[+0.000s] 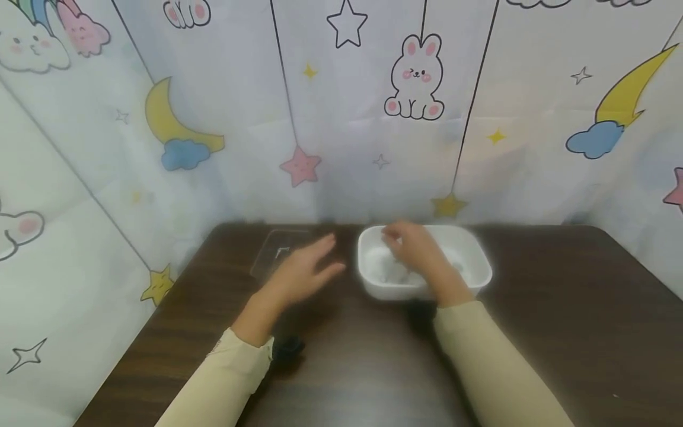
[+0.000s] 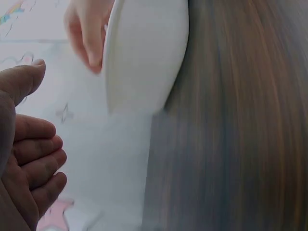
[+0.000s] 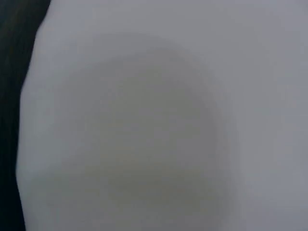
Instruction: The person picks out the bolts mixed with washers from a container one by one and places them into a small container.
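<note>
In the head view my left hand (image 1: 299,273) hovers over the table with fingers extended and thumb apart, holding nothing visible. Partly behind it lies a clear plastic tray (image 1: 269,240). The left wrist view shows the left palm (image 2: 24,173) with its fingers slightly bent. My right hand (image 1: 418,246) is above the white basin (image 1: 421,292), fingers loosely bent and pointing left, with nothing seen at the fingertips. Inside the basin are blurred pale or clear shapes (image 1: 395,273) that I cannot identify. The right wrist view is filled by a blurred white surface (image 3: 144,120).
Dark wood tabletop (image 1: 560,332) extends around the basin and tray. A printed cloth (image 1: 347,130) with rabbits, stars and moons hangs behind and at both sides. Dark things sit under the wrists, one by the left cuff (image 1: 288,349).
</note>
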Demonstrator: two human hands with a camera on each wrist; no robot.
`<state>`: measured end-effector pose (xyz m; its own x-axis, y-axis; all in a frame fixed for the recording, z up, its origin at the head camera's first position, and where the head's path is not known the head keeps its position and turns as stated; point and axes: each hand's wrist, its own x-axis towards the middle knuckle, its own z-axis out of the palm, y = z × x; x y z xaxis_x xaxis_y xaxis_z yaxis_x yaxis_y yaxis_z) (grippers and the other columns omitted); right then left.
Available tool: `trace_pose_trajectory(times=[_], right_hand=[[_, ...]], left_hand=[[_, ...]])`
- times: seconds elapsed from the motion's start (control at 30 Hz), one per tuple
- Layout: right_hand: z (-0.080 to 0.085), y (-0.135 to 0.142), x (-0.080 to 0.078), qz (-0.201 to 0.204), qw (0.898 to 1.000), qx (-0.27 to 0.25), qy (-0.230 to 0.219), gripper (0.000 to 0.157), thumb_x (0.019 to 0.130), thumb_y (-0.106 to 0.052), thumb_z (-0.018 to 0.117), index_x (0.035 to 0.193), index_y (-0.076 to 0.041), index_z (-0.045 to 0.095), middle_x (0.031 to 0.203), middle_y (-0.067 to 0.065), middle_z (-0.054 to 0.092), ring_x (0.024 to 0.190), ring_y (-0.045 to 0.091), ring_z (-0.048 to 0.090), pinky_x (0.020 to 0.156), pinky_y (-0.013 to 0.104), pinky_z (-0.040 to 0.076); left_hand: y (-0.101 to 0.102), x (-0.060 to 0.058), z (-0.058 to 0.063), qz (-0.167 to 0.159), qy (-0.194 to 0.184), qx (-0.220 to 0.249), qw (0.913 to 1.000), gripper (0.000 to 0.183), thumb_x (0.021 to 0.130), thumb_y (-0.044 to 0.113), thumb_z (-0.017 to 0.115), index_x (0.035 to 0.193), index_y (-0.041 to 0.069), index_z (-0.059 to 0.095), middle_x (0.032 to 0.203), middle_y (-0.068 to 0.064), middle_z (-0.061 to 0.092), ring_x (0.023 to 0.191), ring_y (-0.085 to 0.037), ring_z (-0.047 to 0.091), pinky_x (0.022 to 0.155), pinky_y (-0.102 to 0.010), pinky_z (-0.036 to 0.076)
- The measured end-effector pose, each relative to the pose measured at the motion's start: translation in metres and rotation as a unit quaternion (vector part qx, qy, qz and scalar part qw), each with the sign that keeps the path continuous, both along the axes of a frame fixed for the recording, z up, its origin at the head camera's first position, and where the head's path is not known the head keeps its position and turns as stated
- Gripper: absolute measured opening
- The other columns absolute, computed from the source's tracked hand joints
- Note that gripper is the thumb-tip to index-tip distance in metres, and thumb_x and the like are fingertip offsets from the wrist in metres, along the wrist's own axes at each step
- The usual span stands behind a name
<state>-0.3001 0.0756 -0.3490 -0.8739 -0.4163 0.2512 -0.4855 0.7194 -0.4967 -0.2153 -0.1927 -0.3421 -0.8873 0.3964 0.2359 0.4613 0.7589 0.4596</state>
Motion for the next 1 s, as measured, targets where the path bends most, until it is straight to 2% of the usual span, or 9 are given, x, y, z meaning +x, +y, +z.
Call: trace_pose_trajectory(times=[0.17,0.3,0.4,0.5,0.63,0.77,0.87,0.97,1.0], right_hand=[[-0.003,0.004,-0.005,-0.026,0.998,0.011,-0.048,0.032,0.100,-0.027,0.056,0.122,-0.007,0.067,0.109,0.013,0.070,0.090,0.026,0.067,0.093,0.048,0.053],[-0.005,0.005,-0.007,-0.033,0.995,0.014,-0.089,0.026,0.100,-0.024,0.056,0.114,-0.007,0.069,0.096,0.012,0.071,0.073,0.020,0.066,0.078,0.041,0.058],[-0.007,0.005,-0.008,-0.036,0.993,0.013,-0.115,0.025,0.098,-0.020,0.058,0.116,-0.005,0.068,0.101,0.014,0.071,0.064,0.018,0.064,0.072,0.039,0.059],[-0.010,0.006,-0.011,-0.035,0.992,0.029,-0.114,0.031,0.096,-0.016,0.060,0.123,-0.003,0.064,0.116,0.019,0.068,0.069,0.018,0.065,0.080,0.041,0.058],[-0.013,0.007,-0.012,-0.036,0.991,0.040,-0.125,0.035,0.094,-0.013,0.062,0.127,-0.001,0.061,0.126,0.021,0.063,0.075,0.021,0.066,0.079,0.040,0.059],[-0.017,0.007,-0.012,-0.034,0.988,0.051,-0.140,0.038,0.090,-0.007,0.062,0.127,-0.001,0.060,0.126,0.021,0.062,0.087,0.027,0.066,0.074,0.036,0.059],[-0.019,0.006,-0.010,-0.022,0.988,0.076,-0.133,0.045,0.081,-0.001,0.064,0.126,0.000,0.060,0.123,0.021,0.062,0.097,0.031,0.063,0.080,0.038,0.058],[-0.020,0.006,-0.008,-0.009,0.988,0.089,-0.125,0.050,0.075,0.003,0.065,0.124,0.002,0.061,0.118,0.019,0.064,0.097,0.031,0.063,0.081,0.040,0.058],[-0.020,0.007,-0.007,-0.005,0.989,0.093,-0.119,0.051,0.074,0.003,0.066,0.124,0.002,0.061,0.117,0.019,0.064,0.099,0.032,0.063,0.085,0.041,0.057]], left_hand=[[0.024,-0.008,-0.006,-0.018,-0.030,-0.002,0.9994,0.072,0.097,0.054,0.053,0.152,0.011,0.036,0.159,-0.007,0.032,0.146,-0.027,0.033,0.120,-0.045,0.028],[0.035,-0.013,-0.012,-0.029,-0.033,0.004,0.9990,0.073,0.096,0.053,0.055,0.155,0.017,0.031,0.160,-0.005,0.033,0.144,-0.025,0.036,0.118,-0.045,0.031],[0.040,-0.015,-0.014,-0.037,-0.031,0.004,0.9988,0.077,0.095,0.052,0.058,0.156,0.018,0.028,0.159,-0.004,0.034,0.142,-0.024,0.038,0.116,-0.046,0.034],[0.044,-0.015,-0.017,-0.034,-0.031,-0.004,0.9989,0.080,0.095,0.055,0.057,0.157,0.017,0.025,0.160,-0.005,0.032,0.143,-0.026,0.038,0.116,-0.047,0.034],[0.047,-0.015,-0.019,-0.028,-0.033,-0.006,0.9991,0.081,0.094,0.056,0.056,0.158,0.018,0.023,0.161,-0.004,0.031,0.143,-0.026,0.037,0.115,-0.048,0.035],[0.048,-0.015,-0.023,-0.025,-0.027,-0.007,0.9993,0.081,0.094,0.056,0.056,0.158,0.018,0.023,0.161,-0.004,0.032,0.142,-0.026,0.039,0.114,-0.048,0.037],[0.049,-0.014,-0.027,-0.025,-0.021,-0.009,0.9994,0.082,0.094,0.056,0.056,0.158,0.017,0.023,0.160,-0.004,0.032,0.142,-0.025,0.039,0.114,-0.047,0.038],[0.049,-0.014,-0.028,-0.028,-0.018,-0.013,0.9993,0.082,0.095,0.055,0.056,0.158,0.017,0.021,0.161,-0.004,0.030,0.143,-0.025,0.038,0.115,-0.046,0.037],[0.050,-0.014,-0.028,-0.030,-0.017,-0.014,0.9993,0.082,0.095,0.055,0.056,0.158,0.016,0.020,0.162,-0.005,0.029,0.143,-0.025,0.038,0.115,-0.046,0.037]])
